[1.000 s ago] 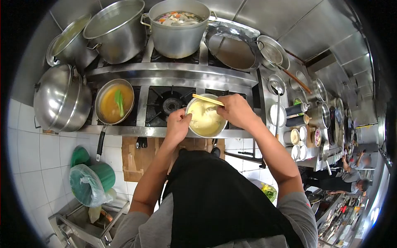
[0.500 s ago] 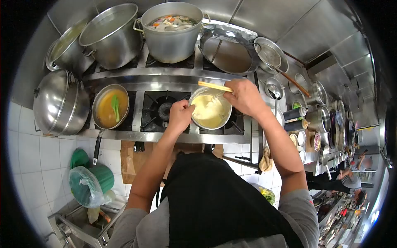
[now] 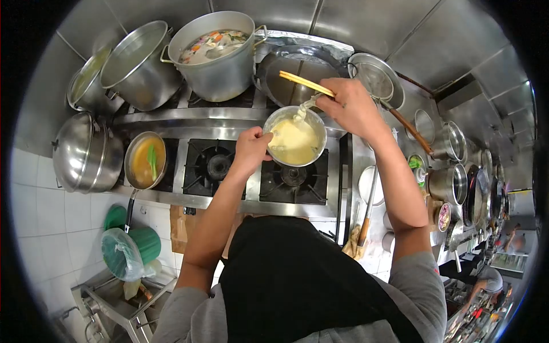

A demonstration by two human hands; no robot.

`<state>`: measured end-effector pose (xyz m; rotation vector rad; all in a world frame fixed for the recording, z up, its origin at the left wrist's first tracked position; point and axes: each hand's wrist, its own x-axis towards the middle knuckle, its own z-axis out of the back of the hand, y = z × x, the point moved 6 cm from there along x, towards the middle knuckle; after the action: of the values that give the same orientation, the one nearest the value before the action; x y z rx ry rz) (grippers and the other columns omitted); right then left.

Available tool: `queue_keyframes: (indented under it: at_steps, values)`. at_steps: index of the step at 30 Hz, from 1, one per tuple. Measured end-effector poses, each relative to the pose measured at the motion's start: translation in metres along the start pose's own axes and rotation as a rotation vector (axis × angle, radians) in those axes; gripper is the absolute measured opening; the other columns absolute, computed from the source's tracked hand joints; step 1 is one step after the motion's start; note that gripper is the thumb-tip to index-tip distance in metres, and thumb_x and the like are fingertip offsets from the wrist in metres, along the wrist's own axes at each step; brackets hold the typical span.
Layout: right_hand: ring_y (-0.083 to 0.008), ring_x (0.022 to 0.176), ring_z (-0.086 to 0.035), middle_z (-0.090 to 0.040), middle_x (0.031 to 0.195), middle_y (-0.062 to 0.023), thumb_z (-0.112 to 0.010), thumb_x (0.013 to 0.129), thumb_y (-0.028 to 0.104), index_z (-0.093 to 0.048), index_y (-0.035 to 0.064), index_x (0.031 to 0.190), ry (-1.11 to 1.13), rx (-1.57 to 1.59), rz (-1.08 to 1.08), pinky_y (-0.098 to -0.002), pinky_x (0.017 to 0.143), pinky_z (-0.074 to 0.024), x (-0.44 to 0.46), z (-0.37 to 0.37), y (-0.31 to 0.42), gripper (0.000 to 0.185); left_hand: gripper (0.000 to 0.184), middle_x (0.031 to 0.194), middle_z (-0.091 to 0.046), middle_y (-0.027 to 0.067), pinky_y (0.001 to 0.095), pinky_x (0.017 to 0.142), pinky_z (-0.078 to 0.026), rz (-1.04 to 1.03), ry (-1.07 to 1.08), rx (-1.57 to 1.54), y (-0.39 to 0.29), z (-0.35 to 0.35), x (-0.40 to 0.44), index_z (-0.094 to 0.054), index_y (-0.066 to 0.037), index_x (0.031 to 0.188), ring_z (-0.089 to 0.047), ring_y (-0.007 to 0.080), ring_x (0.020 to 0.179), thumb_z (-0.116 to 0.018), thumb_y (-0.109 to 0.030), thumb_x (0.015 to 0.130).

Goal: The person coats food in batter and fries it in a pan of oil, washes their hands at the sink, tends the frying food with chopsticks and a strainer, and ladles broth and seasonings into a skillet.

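My left hand [image 3: 252, 150] pinches the left rim of a metal bowl [image 3: 323, 132] of pale yellow batter [image 3: 291, 142], held above the right front burner. A pair of yellow chopsticks [image 3: 305, 83] is in my right hand [image 3: 350, 104], above the bowl's right rim, their visible ends pointing left. Below my right fingers a batter-coated piece [image 3: 303, 108] hangs down to the batter. I cannot tell whether the fingers or hidden chopstick tips hold that piece.
At the back stand a large soup pot [image 3: 220, 71] and a wide oval pan [image 3: 274, 77]. A small pan [image 3: 132, 163] of orange broth with a green leaf sits left. A wooden-handled strainer [image 3: 409, 128] lies right. Another person [image 3: 490, 280] is at far right.
The batter-coated piece has come up out of the bowl under my right hand. The chopsticks tilt more, and a wooden-handled utensil shows at the right. My view has shifted.
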<state>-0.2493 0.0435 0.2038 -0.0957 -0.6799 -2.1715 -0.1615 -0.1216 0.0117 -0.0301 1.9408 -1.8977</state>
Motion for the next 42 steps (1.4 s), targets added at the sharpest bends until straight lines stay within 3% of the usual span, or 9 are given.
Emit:
queue_keyframes:
  at_steps: [9, 14, 21, 25, 27, 30, 35, 42]
  values:
    - [-0.0370, 0.061, -0.055, -0.056, 0.065, -0.0207, -0.061, 0.077, 0.019, -0.059, -0.0030, 0.077, 0.040, 0.070, -0.034, -0.0419, 0.059, -0.0433, 0.016, 0.007, -0.036, 0.022, 0.028, 0.061, -0.049, 0.0016, 0.0323, 0.050, -0.057, 0.037, -0.051, -0.052, -0.007, -0.016, 0.013, -0.045, -0.004, 0.062, -0.056, 0.0110, 0.057, -0.061, -0.011, 0.083]
    - [-0.0223, 0.051, -0.051, -0.054, 0.057, -0.0138, -0.060, 0.078, 0.019, -0.063, -0.0016, 0.085, 0.004, 0.194, -0.169, -0.0350, 0.053, -0.0417, 0.021, 0.014, -0.052, 0.022, 0.027, 0.062, -0.050, 0.0024, 0.0320, 0.050, -0.057, 0.024, -0.031, 0.002, -0.006, -0.011, 0.024, -0.045, -0.003, 0.062, -0.057, 0.0113, 0.058, -0.061, -0.011, 0.083]
    - [-0.0123, 0.057, -0.048, -0.051, 0.058, -0.0060, -0.059, 0.078, 0.018, -0.062, -0.0005, 0.082, -0.153, 0.254, -0.179, -0.0296, 0.055, -0.0397, 0.049, 0.031, -0.098, 0.019, 0.025, 0.062, -0.048, -0.0006, 0.0304, 0.049, -0.057, 0.036, -0.026, -0.002, -0.006, 0.003, 0.034, -0.048, -0.005, 0.065, -0.054, 0.0092, 0.055, -0.060, -0.014, 0.085]
    - [-0.0207, 0.059, -0.056, -0.057, 0.061, -0.0114, -0.060, 0.078, 0.021, -0.064, 0.0006, 0.084, -0.093, 0.207, -0.281, -0.0346, 0.058, -0.0443, 0.065, 0.013, -0.127, 0.021, 0.025, 0.063, -0.052, 0.0029, 0.0321, 0.050, -0.057, 0.016, -0.062, 0.034, -0.001, 0.021, 0.039, -0.047, -0.003, 0.064, -0.058, 0.0115, 0.059, -0.061, -0.012, 0.082]
    - [-0.0332, 0.068, -0.063, -0.063, 0.069, -0.0174, -0.061, 0.078, 0.024, -0.065, 0.0022, 0.084, -0.074, -0.050, -0.243, -0.0422, 0.066, -0.0485, 0.074, -0.007, -0.137, 0.023, 0.023, 0.063, -0.053, 0.0030, 0.0300, 0.049, -0.055, 0.022, -0.079, 0.040, -0.002, 0.028, 0.036, -0.048, -0.003, 0.066, -0.057, 0.0108, 0.058, -0.061, -0.013, 0.083]
    - [-0.0392, 0.078, -0.062, -0.064, 0.076, -0.0207, -0.062, 0.079, 0.025, -0.066, 0.0031, 0.085, -0.024, -0.131, -0.220, -0.0477, 0.072, -0.0490, 0.086, -0.057, -0.173, 0.023, 0.022, 0.063, -0.053, 0.0028, 0.0276, 0.048, -0.054, 0.012, -0.092, 0.043, 0.000, 0.042, 0.029, -0.050, -0.003, 0.067, -0.057, 0.0098, 0.057, -0.061, -0.013, 0.084]
    - [-0.0386, 0.080, -0.062, -0.063, 0.083, -0.0198, -0.060, 0.080, 0.024, -0.065, 0.0040, 0.085, -0.011, -0.207, -0.221, -0.0478, 0.072, -0.0492, 0.080, -0.123, -0.225, 0.021, 0.023, 0.062, -0.054, 0.0017, 0.0251, 0.047, -0.051, 0.028, -0.146, -0.012, 0.023, 0.064, 0.022, -0.050, -0.003, 0.066, -0.056, 0.0082, 0.055, -0.060, -0.012, 0.085]
    - [-0.0377, 0.087, -0.060, -0.061, 0.089, -0.0197, -0.059, 0.081, 0.023, -0.064, 0.0046, 0.089, 0.079, -0.228, -0.307, -0.0474, 0.075, -0.0484, 0.052, -0.149, -0.271, 0.021, 0.024, 0.060, -0.052, 0.0007, 0.0247, 0.046, -0.050, 0.065, -0.201, 0.037, 0.041, 0.088, 0.009, -0.050, -0.003, 0.065, -0.054, 0.0078, 0.054, -0.060, -0.012, 0.085]
